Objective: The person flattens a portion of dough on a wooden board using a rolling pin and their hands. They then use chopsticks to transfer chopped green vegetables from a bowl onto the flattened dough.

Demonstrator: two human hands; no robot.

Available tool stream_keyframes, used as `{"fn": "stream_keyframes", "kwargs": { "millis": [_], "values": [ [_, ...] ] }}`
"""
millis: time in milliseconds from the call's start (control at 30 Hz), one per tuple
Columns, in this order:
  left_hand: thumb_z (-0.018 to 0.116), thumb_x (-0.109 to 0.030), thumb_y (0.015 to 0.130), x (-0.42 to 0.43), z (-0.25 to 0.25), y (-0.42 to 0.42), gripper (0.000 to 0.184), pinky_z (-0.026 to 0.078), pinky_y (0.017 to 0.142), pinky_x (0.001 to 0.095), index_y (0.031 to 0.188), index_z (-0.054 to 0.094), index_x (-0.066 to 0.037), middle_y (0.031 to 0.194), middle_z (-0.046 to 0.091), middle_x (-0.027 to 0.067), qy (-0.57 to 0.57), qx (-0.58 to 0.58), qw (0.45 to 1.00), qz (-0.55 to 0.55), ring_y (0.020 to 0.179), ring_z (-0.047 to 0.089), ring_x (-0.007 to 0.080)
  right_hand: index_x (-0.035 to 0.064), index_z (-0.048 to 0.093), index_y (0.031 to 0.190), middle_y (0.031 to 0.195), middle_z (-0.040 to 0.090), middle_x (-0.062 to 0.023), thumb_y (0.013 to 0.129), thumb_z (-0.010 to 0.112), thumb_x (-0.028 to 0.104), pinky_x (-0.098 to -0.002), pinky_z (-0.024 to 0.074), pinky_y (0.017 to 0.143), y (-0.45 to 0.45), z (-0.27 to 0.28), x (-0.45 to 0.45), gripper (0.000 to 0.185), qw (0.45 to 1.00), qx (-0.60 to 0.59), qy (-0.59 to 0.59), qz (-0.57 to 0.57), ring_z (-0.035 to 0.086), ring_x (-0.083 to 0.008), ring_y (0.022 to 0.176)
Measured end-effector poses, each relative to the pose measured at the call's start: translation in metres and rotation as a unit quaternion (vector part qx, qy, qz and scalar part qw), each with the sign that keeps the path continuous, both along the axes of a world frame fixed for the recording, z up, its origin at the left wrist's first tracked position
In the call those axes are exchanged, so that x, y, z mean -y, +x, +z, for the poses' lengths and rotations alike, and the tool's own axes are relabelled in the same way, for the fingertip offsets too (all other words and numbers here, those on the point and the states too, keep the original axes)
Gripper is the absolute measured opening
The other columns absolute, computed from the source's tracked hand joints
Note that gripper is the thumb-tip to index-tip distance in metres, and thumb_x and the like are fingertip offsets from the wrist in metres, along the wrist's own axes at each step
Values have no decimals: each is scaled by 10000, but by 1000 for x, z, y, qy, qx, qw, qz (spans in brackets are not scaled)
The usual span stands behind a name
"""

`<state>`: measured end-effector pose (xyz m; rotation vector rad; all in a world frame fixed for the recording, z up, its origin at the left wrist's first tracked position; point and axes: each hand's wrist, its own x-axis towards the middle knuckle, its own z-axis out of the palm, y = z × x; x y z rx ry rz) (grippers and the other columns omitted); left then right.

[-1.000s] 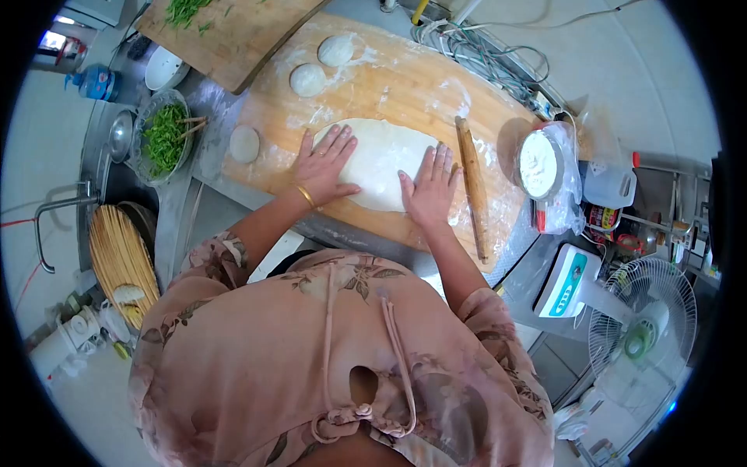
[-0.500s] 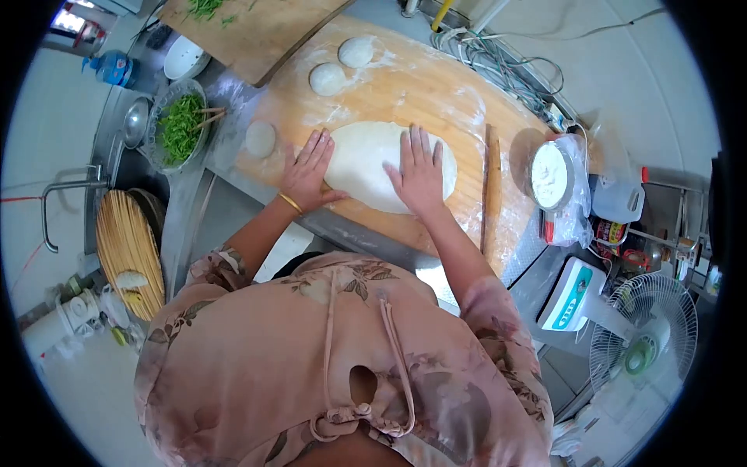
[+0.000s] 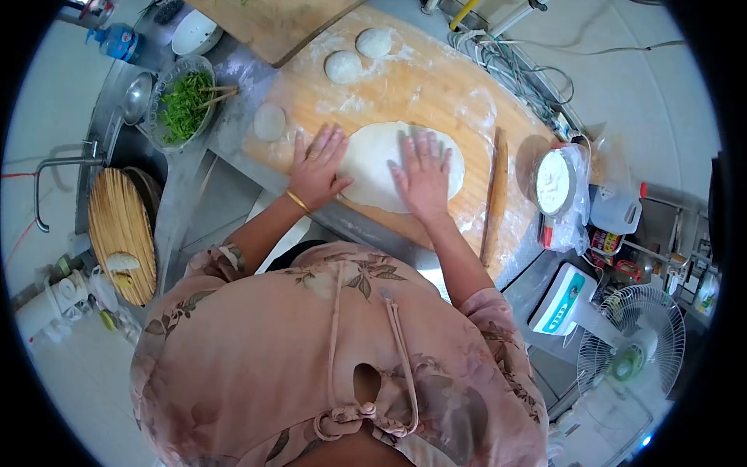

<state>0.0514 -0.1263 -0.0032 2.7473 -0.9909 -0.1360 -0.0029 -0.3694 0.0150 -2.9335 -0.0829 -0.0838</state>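
A flat oval sheet of dough (image 3: 375, 175) lies on the floured wooden board (image 3: 307, 109). My left hand (image 3: 317, 167) rests at the sheet's left edge, fingers stretched out and pointing away from me. Flat on the sheet's right part is my right hand (image 3: 424, 173), its fingers spread. Neither hand grips anything. To the right of the dough a wooden rolling pin (image 3: 496, 198) lies lengthwise. One dough ball (image 3: 270, 122) sits left of my left hand, and two more dough pieces (image 3: 343, 67) are farther back.
A bowl of chopped greens (image 3: 185, 107) with chopsticks stands at the left, near a sink tap (image 3: 66, 162). At the right are a bowl of flour (image 3: 553, 181), a scale (image 3: 562, 300) and a fan (image 3: 632, 340). A second board (image 3: 276, 27) overlaps the back left; cables (image 3: 513, 66) run behind.
My left hand has shifted slightly right relative to the body, its fingers a little more spread. My right hand stays flat on the dough. The whole view has shifted slightly.
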Motion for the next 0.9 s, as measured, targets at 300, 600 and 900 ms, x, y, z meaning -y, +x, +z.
{"fn": "stream_keyframes", "kwargs": {
  "millis": [300,600,900],
  "values": [
    [551,-555,838,36,11,2,780,56,1127,618,1424,388,-65,1547,278,85,1,-6,999,-52,1456,165,249,4,378,1401,1360,441,-280,825,690,244,-546,332,1027,-71,-6,88,698,968,165,-18,-188,428,-458,1238],
    [506,-410,897,4,16,9,774,26,1114,637,1489,212,-7,1554,184,216,-165,31,976,141,1465,103,332,20,551,1210,978,558,-191,757,708,118,-454,431,802,-117,29,84,489,987,71,31,-140,531,-366,916],
    [475,-358,911,7,9,13,628,60,1118,635,1441,354,-43,1551,252,123,-12,-1,995,94,1450,179,301,93,399,1424,1171,537,-152,853,617,384,-503,357,975,-23,13,34,677,988,-12,-86,126,484,-325,1126]
  ]
}}
